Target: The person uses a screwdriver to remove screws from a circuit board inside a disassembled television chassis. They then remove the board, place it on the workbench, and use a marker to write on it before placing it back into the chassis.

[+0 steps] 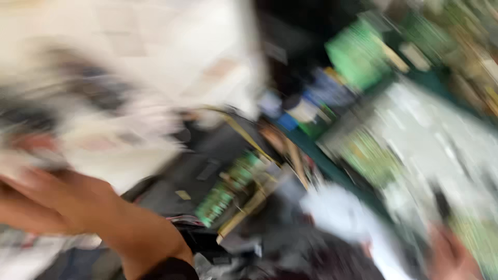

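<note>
Hands blurred: left hand [57, 199] near green circuit board [228, 189]

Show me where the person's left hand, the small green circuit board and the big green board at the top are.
left hand [57, 199], head view, back of the hand.
small green circuit board [228, 189], head view, its middle.
big green board [355, 52], head view, its face.

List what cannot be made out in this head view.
- Left hand: motion blur smears the fingers; whether it holds anything cannot be told.
- Right hand: cut off by the bottom edge and blurred.
- Green circuit boards: parts too smeared to read.
- White sheet: surface detail lost to blur.
</note>
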